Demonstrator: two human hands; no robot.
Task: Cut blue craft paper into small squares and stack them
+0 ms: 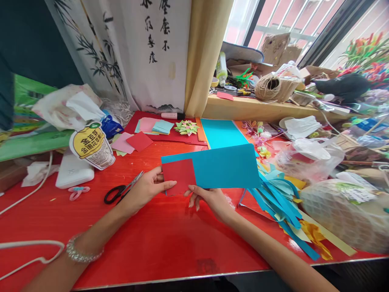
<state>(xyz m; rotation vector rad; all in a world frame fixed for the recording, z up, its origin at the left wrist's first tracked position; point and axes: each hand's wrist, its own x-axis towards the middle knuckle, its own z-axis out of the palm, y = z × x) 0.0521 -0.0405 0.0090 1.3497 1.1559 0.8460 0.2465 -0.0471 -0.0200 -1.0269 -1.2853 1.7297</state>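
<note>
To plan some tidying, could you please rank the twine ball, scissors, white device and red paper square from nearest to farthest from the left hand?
From the left hand, in the head view:
1. Red paper square: under its thumb.
2. Scissors: just left.
3. White device: farther left.
4. Twine ball: far right, on the window ledge.

Your left hand [148,185] has fingers partly hidden behind the red square [180,173], which covers some of your blue sheet [226,168]; same hand blocks part of the scissors [114,194]; both your forearms [91,243] cut off at bottom; netted bundle [340,215] runs off right; cup-shaped tag's [88,140] fine print too small
</note>
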